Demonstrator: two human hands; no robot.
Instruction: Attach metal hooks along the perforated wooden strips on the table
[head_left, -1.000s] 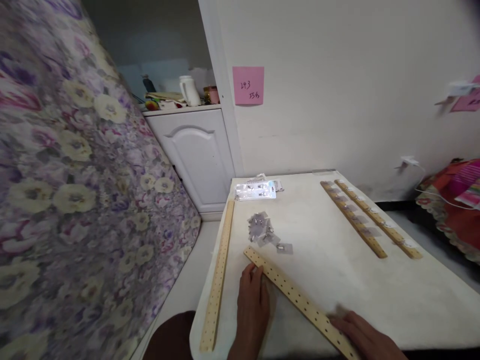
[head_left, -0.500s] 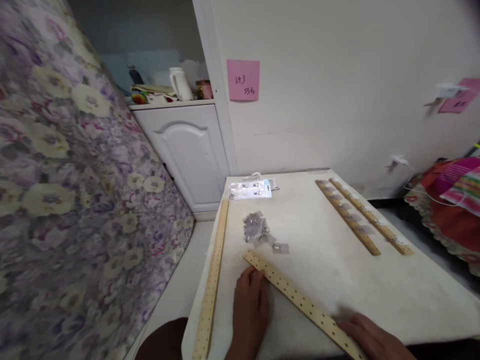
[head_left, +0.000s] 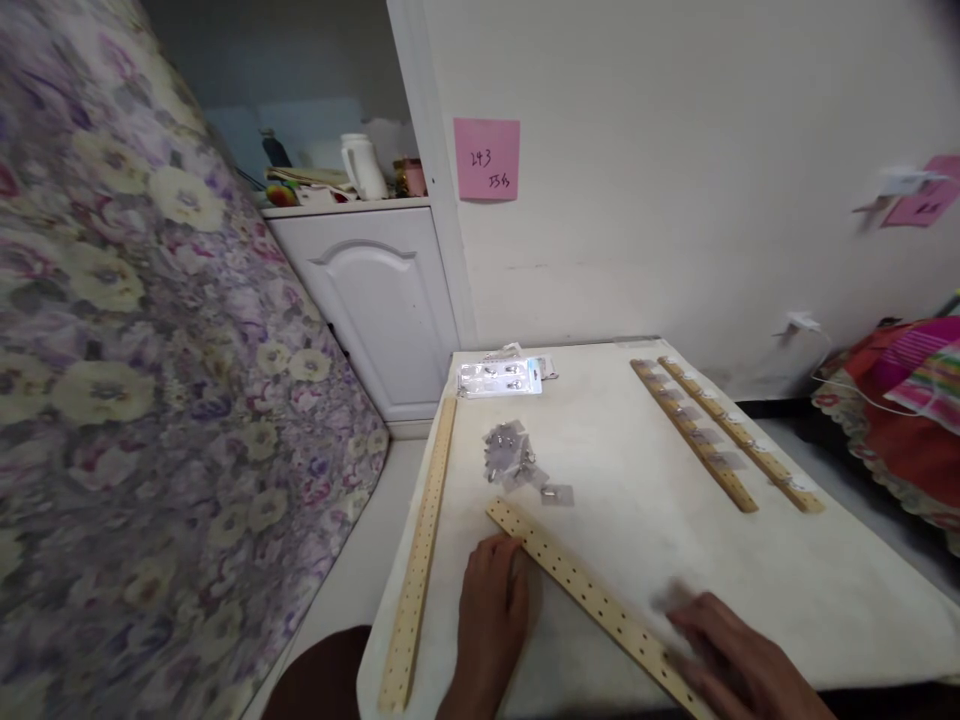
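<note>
A long wooden strip with a row of holes lies slanted across the near part of the white table. My left hand rests flat on the table, fingers together, with its fingertips touching the strip's far end. My right hand lies over the strip's near end, fingers stretched out and a little blurred. Just beyond the strip sits a small pile of clear packets with metal parts.
A second holed strip runs along the table's left edge. Two strips with packets on them lie at the right. A blister pack is at the back. A flowered mattress stands left; a white cupboard behind.
The view has shifted slightly. My right hand has slid further up over the near end of the slanted strip; my left hand stays at its far end.
</note>
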